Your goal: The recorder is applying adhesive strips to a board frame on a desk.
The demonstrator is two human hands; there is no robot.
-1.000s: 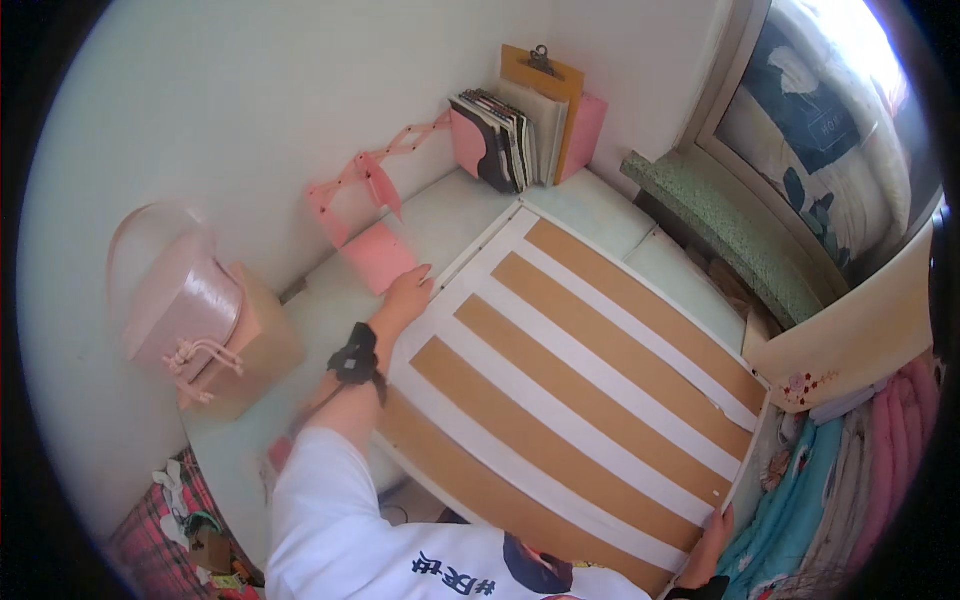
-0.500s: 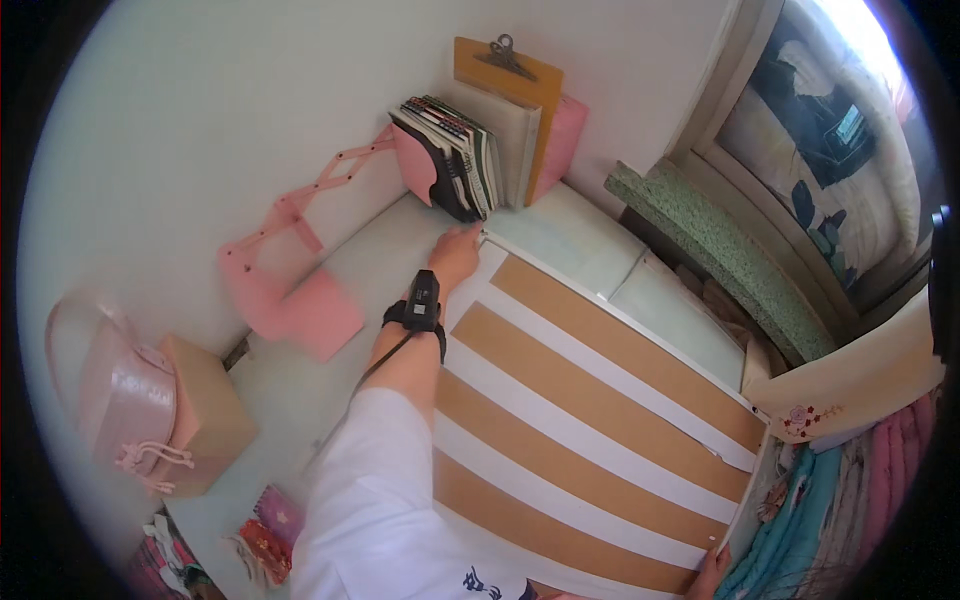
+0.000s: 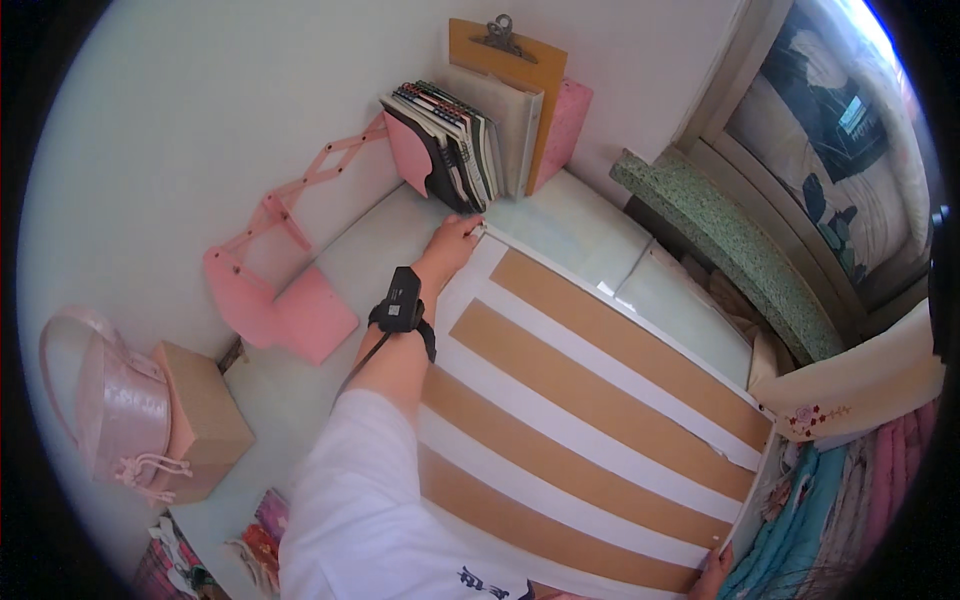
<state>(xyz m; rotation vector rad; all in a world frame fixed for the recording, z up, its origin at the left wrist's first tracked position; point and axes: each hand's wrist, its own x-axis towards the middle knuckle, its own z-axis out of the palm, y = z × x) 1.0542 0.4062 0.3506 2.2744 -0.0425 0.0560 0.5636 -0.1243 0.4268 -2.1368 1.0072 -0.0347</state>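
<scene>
A large flat panel (image 3: 600,368) lies tilted across the table, with brown and white stripes and a thin white frame. My left hand (image 3: 452,243) reaches to its far left corner, the fingers bent around the corner's edge. On that wrist sits a black strapped device with a cable (image 3: 402,303). At the panel's near right edge, my right hand (image 3: 712,573) grips the frame; most of this hand is cut off by the lower edge or hidden. Just beyond my left hand stands a row of notebooks (image 3: 455,150).
A pink folding-arm lamp (image 3: 285,310) stands left against the wall. A pale pink handbag (image 3: 125,410) is by a cardboard box (image 3: 205,415). Behind the notebooks rises a clipboard (image 3: 545,110). A green stone ledge (image 3: 735,260) and folded fabrics (image 3: 800,520) line the right side.
The view has shifted slightly. My left hand has turned a little at the panel's corner, and its fingers show more clearly. My right hand stays at the near right edge.
</scene>
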